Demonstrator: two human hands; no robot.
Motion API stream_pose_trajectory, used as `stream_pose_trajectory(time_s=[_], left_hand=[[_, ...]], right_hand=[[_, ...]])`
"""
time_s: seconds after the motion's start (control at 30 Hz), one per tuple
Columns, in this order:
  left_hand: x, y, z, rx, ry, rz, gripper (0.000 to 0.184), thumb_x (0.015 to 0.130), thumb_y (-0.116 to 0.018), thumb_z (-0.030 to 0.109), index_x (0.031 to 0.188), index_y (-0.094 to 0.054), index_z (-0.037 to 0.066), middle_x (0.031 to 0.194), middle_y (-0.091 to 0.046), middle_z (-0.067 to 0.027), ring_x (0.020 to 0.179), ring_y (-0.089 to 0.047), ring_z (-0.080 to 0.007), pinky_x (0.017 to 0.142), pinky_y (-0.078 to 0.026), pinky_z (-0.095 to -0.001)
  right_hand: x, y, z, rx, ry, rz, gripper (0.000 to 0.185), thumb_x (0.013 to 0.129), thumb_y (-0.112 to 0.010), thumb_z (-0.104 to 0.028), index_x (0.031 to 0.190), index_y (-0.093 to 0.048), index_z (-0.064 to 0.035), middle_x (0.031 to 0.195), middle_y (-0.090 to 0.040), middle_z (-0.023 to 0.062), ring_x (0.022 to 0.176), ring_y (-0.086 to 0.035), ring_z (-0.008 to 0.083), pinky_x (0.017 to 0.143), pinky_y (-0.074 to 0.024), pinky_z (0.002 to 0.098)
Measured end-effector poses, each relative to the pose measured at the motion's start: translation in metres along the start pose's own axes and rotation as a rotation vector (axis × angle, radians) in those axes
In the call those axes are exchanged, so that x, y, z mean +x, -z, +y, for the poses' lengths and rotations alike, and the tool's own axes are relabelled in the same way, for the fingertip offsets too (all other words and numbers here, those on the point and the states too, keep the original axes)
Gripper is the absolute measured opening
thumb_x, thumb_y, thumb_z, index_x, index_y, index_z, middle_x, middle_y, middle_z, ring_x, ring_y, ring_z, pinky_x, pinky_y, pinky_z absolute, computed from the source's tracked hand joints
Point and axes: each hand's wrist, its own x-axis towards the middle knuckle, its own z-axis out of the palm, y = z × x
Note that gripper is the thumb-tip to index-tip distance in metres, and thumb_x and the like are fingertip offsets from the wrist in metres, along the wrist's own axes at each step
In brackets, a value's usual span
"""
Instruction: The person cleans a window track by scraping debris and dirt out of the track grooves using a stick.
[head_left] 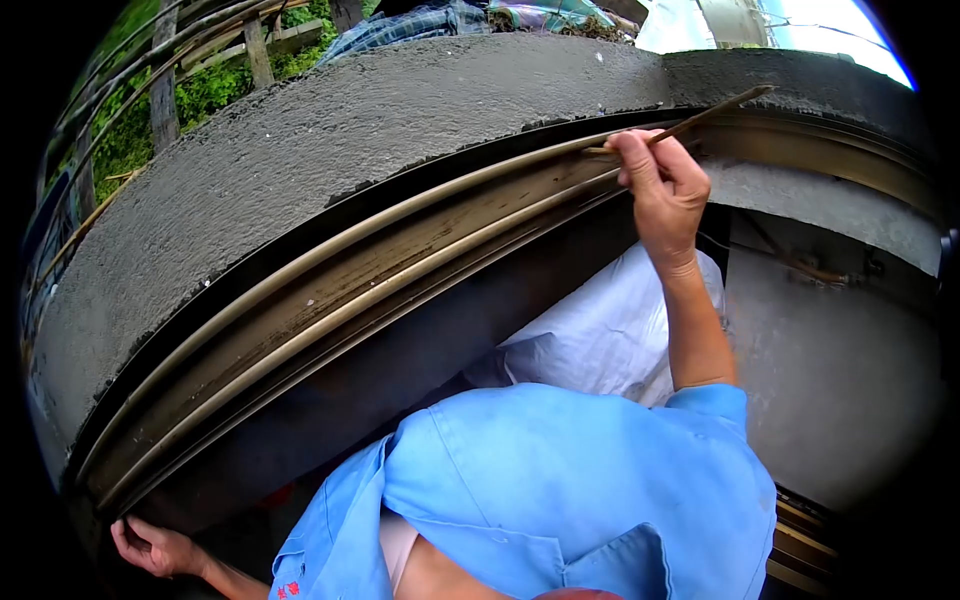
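A thin brown stick point(715, 110) is pinched between the thumb and fingers of my right hand point(665, 190), near the right part of a bronze-coloured metal window track point(400, 245). One end of the stick points up and right over the concrete ledge, and the other reaches into the track groove. Dark dirt specks lie along the groove. At the lower left, my left hand point(155, 548) is beside the far left end of the track, its fingers curled; whether they hold anything is too small to tell.
A rough grey concrete ledge point(400, 110) curves behind the track. White sheeting point(600, 325) hangs below it, beside a grey wall point(830, 350) on the right. Wooden fence poles point(163, 80) and green plants stand at the upper left. Folded checked cloth point(410, 32) lies beyond the ledge.
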Motion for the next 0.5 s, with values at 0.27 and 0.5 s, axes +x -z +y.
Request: stream_pose_trajectory(time_s=[0.27, 0.5], left_hand=[[-0.001, -0.001, 0.010, 0.010, -0.013, 0.003, 0.018, 0.083, -0.060, 0.002, 0.099, -0.058, -0.005, 0.099, -0.059, -0.0119, 0.086, -0.060, -0.0194, 0.081, -0.050, -0.0272], [0.000, 0.000, 0.009, 0.097, 0.014, -0.010, 0.019, 0.084, -0.057, 0.001, 0.102, -0.055, -0.005, 0.100, -0.060, -0.0127, 0.088, -0.060, -0.0209, 0.082, -0.050, -0.0271]], right_hand=[[0.020, 0.054, 0.062, -0.117, -0.111, 0.092, 0.015, 0.086, -0.058, -0.012, 0.082, -0.063, 0.0012, 0.061, -0.056, -0.0012, 0.058, -0.050, 0.0041, 0.055, -0.0400, 0.0188], [0.008, 0.043, 0.029, 0.009, -0.240, -0.024, 0.028, 0.092, -0.050, -0.024, 0.076, -0.060, -0.0026, 0.058, -0.047, -0.0041, 0.052, -0.039, 0.0019, 0.046, -0.0293, 0.0175]])
